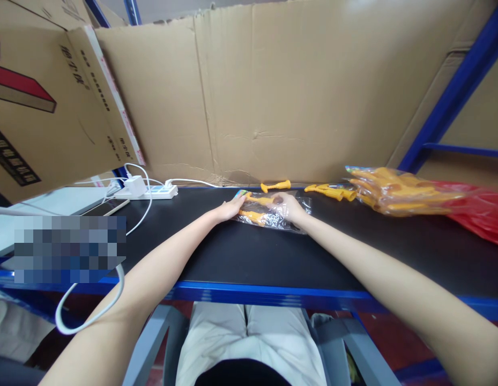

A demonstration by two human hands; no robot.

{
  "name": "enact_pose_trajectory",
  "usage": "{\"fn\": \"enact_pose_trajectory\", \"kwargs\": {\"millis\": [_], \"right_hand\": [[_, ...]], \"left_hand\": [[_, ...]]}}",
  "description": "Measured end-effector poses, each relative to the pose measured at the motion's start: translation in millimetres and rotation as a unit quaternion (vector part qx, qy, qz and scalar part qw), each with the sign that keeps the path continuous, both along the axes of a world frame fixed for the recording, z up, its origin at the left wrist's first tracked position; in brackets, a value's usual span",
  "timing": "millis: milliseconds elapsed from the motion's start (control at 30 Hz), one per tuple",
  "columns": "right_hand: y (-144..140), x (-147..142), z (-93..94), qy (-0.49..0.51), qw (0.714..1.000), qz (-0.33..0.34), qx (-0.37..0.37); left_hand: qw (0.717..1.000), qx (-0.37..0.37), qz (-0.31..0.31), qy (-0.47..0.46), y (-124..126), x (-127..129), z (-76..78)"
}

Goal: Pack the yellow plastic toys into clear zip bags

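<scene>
Head view: left hand holds clear bag; right hand partly hidden, its grip I cannot tell.

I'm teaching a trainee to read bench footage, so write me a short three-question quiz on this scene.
1. Multiple choice: what colour are the pieces in the clear bag that the left hand holds?
A) Green
B) Yellow-orange
C) Black

2. True or false: the fuller bag lies to the right of the right hand.

3. Fill in the word: the white power strip lies to the ____ of the left hand.

Key: 1. B; 2. True; 3. left.
</scene>
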State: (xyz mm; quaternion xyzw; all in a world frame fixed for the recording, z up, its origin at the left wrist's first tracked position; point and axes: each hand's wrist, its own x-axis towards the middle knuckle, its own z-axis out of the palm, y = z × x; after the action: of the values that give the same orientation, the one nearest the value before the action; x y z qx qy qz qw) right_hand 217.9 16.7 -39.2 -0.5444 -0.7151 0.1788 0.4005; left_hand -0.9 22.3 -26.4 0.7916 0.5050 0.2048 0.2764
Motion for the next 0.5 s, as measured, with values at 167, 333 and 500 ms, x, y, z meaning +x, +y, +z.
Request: {"fn": "enact_pose_trajectory", "kwargs": {"millis": [167, 333, 500], "right_hand": [[-0.6, 0.4, 4.3, 0.020, 0.999, 0.035, 0.003], [-8.6, 1.4, 18.0, -0.041, 0.998, 0.042, 0.010], [-24.3, -1.8, 33.4, -0.037, 0.978, 0.163, -0.126]], "left_hand": [[0.996, 0.021, 0.021, 0.088, 2.2, -1.4, -0.7], [0.992, 0.024, 0.038, 0.122, 2.7, -5.1, -0.1], [0.990, 0.019, 0.049, 0.132, 6.3, -11.7, 1.2]]}}
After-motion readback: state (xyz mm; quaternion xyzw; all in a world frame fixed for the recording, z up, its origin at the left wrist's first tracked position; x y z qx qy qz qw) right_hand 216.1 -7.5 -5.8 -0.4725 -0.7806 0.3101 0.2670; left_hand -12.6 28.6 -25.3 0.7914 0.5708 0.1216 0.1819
